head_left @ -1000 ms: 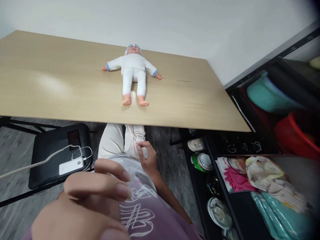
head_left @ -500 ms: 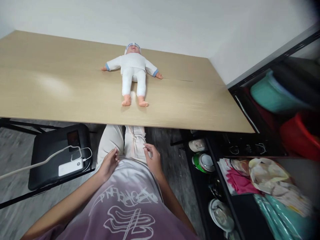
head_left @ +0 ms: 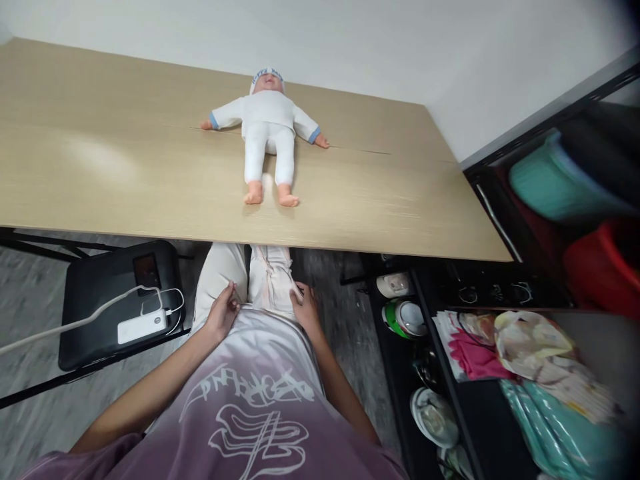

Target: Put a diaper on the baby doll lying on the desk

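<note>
A baby doll [head_left: 270,127] in a white outfit with blue cuffs and a lettered white headband lies face up on the wooden table [head_left: 390,207]. Its arms are spread and its feet point toward me. Below the table edge, my left hand [head_left: 223,312] rests on my left thigh, loosely curled and holding nothing. My right hand [head_left: 306,310] rests on my right thigh over the pale trousers [head_left: 273,280], its fingers slightly bent and apart, with nothing visible in it. Both hands are apart from the doll.
At left, a black stool [head_left: 95,287] carries a white power bank [head_left: 143,327] with a cable [head_left: 85,320] and a dark phone-like object. A black shelf [head_left: 440,400] at right holds jars, pink cloth [head_left: 475,357], plastic bags, a teal tub [head_left: 545,177] and a red one [head_left: 600,267].
The view has tilted slightly, so the table and doll sit higher in the picture. My right hand has lowered onto my thigh; my left hand has barely moved.
</note>
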{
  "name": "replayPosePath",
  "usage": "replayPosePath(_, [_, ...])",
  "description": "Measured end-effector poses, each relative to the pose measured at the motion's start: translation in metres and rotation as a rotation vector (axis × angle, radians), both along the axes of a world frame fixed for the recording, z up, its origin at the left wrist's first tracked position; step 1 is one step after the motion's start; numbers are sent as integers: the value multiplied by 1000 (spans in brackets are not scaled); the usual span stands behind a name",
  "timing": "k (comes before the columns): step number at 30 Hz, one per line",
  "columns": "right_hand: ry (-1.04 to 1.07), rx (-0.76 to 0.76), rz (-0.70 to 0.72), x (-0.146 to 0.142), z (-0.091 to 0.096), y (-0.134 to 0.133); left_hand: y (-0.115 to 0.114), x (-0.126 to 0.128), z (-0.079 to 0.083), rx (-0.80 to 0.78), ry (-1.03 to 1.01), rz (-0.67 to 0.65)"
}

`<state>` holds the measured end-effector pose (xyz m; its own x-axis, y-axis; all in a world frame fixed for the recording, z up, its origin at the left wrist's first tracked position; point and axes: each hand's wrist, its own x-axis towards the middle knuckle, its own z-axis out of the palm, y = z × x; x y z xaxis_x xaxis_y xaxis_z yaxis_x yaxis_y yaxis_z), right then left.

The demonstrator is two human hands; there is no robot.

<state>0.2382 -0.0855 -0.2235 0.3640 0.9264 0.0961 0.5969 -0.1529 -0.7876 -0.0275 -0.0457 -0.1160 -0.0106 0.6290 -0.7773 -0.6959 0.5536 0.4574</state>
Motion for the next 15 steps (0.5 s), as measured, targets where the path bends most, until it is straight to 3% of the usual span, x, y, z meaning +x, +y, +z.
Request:
replayPosePath(4, [-33, -1, 16, -11, 6, -2, -8, 5, 20, 47, 29, 16])
replayPosePath(15, [-112, -76, -30, -10, 4, 1, -27, 23, 99, 227, 33, -36])
